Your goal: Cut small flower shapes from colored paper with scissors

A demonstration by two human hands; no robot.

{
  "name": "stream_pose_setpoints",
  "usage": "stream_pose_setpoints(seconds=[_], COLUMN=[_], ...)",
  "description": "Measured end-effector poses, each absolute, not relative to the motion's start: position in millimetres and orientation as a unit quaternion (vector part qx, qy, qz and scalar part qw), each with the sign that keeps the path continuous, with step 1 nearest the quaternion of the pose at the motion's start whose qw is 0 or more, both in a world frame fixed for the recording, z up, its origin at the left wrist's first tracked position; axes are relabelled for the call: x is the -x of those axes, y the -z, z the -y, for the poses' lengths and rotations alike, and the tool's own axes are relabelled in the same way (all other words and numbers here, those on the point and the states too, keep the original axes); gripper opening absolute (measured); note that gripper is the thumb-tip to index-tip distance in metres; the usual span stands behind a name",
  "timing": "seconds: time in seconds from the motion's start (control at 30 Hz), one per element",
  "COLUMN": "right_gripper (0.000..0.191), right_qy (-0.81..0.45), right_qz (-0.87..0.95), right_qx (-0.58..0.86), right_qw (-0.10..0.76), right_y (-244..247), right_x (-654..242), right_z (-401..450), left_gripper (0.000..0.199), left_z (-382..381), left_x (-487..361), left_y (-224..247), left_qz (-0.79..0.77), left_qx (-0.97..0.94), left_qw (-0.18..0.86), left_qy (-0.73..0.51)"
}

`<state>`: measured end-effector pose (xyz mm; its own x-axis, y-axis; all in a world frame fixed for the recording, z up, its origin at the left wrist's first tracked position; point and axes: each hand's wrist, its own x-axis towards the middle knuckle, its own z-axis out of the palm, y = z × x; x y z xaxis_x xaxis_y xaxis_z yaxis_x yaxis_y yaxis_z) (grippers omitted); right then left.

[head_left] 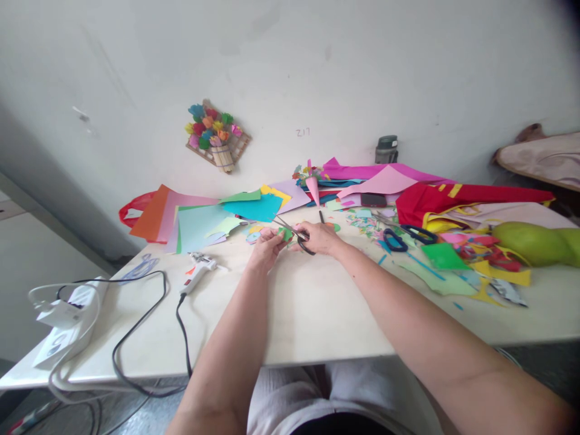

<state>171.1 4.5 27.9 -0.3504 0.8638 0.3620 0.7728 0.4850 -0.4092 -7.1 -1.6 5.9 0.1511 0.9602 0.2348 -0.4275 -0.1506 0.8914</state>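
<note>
Near the middle of the pale table [317, 326], my left hand [268, 246] pinches a small piece of green paper [285, 234]. My right hand [321, 238] is wrapped round the dark handles of a pair of scissors [306, 243], whose blades point up and left, beside the green piece. Whether the blades touch the paper is too small to tell. Behind my hands lie a teal sheet [256, 207] and small paper cut-outs [254, 232]. A black pen-like stick [321, 217] is just beyond my right hand.
At the left are a glue gun [199, 272] with its cord, a power strip [77, 320] and coloured sheets [156, 217]. Paper scraps [367, 223], blue-handled scissors [395, 240], a green square [444, 257] and red material [435, 202] lie right. A pink paper cone [312, 187] stands behind.
</note>
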Motion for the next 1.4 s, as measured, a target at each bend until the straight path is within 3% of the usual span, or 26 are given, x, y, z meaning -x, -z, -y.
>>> stream_pose_setpoints(seconds=[0.8, 1.4], right_gripper=[0.042, 0.040], right_qy=[-0.161, -0.151], right_qz=[0.814, 0.811], right_qx=[0.478, 0.481], right_qw=[0.288, 0.296], right_y=[-29.5, -28.7], right_x=[-171.0, -170.5], right_z=[-4.1, -5.3], left_gripper=[0.020, 0.022], left_z=[3.2, 2.4], left_x=[6.5, 6.5], left_y=[-7.8, -7.1], left_qz=[-0.278, -0.277], left_qx=[-0.456, -0.452], left_qw=[0.598, 0.597], left_qy=[-0.597, -0.602])
